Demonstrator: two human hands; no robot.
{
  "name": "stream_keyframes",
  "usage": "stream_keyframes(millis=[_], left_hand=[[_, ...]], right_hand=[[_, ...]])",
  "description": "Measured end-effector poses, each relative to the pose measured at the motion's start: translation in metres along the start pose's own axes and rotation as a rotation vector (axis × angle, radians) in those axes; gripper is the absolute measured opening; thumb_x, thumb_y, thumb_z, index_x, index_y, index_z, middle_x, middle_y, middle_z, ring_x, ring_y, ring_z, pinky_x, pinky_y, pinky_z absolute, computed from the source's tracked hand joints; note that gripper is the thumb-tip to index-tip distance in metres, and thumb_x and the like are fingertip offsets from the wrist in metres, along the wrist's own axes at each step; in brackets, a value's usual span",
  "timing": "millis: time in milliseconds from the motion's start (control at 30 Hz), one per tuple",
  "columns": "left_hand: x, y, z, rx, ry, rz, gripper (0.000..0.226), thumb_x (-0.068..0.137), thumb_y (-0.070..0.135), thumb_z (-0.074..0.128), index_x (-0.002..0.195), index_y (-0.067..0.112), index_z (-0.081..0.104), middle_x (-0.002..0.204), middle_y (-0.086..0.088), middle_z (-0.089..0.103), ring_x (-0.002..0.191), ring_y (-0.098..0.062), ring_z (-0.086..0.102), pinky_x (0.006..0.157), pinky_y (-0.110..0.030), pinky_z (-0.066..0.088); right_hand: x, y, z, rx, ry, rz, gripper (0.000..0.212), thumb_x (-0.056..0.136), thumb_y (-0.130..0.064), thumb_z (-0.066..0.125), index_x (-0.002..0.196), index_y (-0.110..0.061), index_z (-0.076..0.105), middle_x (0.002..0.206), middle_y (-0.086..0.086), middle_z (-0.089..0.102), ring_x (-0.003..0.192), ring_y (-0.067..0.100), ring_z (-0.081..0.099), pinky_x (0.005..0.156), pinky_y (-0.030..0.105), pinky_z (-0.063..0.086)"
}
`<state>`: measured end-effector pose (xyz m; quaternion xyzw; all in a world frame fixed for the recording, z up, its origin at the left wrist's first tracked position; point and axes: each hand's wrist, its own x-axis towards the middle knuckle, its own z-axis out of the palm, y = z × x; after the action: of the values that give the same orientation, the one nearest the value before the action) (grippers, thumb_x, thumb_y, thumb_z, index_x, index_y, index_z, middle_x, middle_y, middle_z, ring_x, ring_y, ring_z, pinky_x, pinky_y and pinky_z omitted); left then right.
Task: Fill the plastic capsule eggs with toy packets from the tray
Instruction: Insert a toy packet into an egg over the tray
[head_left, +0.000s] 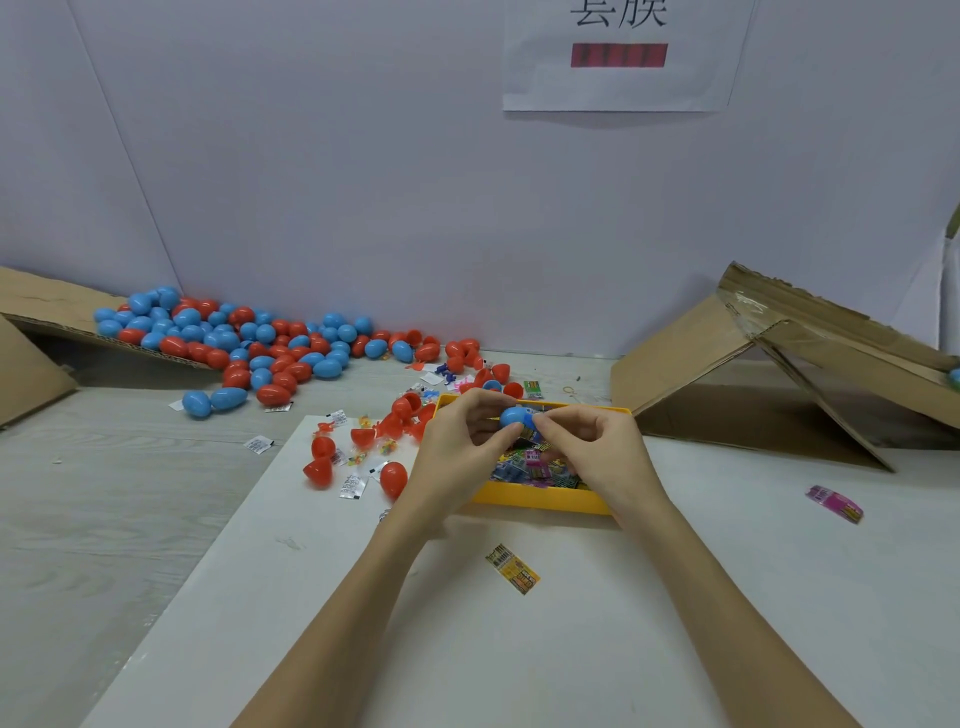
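Both hands meet above the yellow tray (540, 498), which sits on a white sheet (467, 623) spread over the desk (104, 493). The left hand (457, 447) curls its thumb and fingers around a blue capsule egg (514, 417), gripping it from the left side. The right hand (592, 447) pinches at the egg's right end with thumb and forefinger — whether it holds the other half of the shell or a packet going in cannot be told, since the fingers cover that spot. The egg hangs just over the far half of the tray, not touching it.

Inside the tray lie many small printed toy packets (535, 467), in pink, yellow and green, partly hidden beneath the hands. One yellow packet (512, 568) lies alone on the sheet nearer the person, and a pink packet (835, 503) lies well off to the right.

Left of the tray, loose red eggs and egg halves (363, 457) are scattered among small white sachets (353, 487). Farther back, against the wall, a large heap of blue and red eggs (249, 338) spills from a flattened cardboard flap (47, 306). A folded cardboard box (779, 374) stands at the right — open side toward the tray. A paper sign (623, 52) hangs on the wall.
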<state>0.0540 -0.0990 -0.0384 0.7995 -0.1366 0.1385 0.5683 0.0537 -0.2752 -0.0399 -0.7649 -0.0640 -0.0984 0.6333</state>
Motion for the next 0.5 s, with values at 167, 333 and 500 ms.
stream_keyframes(millis=[167,333,500], left_hand=[[-0.0008,-0.0006,0.0000,-0.057,-0.023,0.003,0.035,0.091,0.010,0.075,0.124,0.008,0.065,0.115,0.001,0.072,0.101,-0.006,0.071,0.087,-0.021,0.058],[-0.0004,-0.0010,0.0007,-0.069,-0.035,0.003,0.036,0.089,0.009,0.077,0.123,0.007,0.066,0.114,-0.001,0.073,0.100,-0.009,0.073,0.088,-0.025,0.060],[-0.0010,-0.0009,0.0005,-0.047,-0.039,0.033,0.034,0.090,0.009,0.076,0.124,0.009,0.068,0.112,0.001,0.074,0.100,-0.009,0.072,0.090,-0.027,0.060]], right_hand=[[0.0015,-0.0006,-0.0021,0.090,-0.025,0.017,0.018,0.090,-0.021,0.079,0.107,-0.018,0.075,0.090,-0.004,0.080,0.081,0.008,0.076,0.061,0.012,0.052],[0.0010,-0.0017,-0.0043,0.152,-0.029,0.012,0.016,0.090,-0.018,0.079,0.104,-0.025,0.076,0.096,-0.010,0.080,0.093,0.003,0.074,0.072,0.013,0.054],[0.0003,-0.0025,-0.0045,0.186,0.014,0.009,0.012,0.092,-0.019,0.077,0.102,-0.024,0.078,0.094,-0.008,0.079,0.091,0.005,0.074,0.069,0.012,0.053]])
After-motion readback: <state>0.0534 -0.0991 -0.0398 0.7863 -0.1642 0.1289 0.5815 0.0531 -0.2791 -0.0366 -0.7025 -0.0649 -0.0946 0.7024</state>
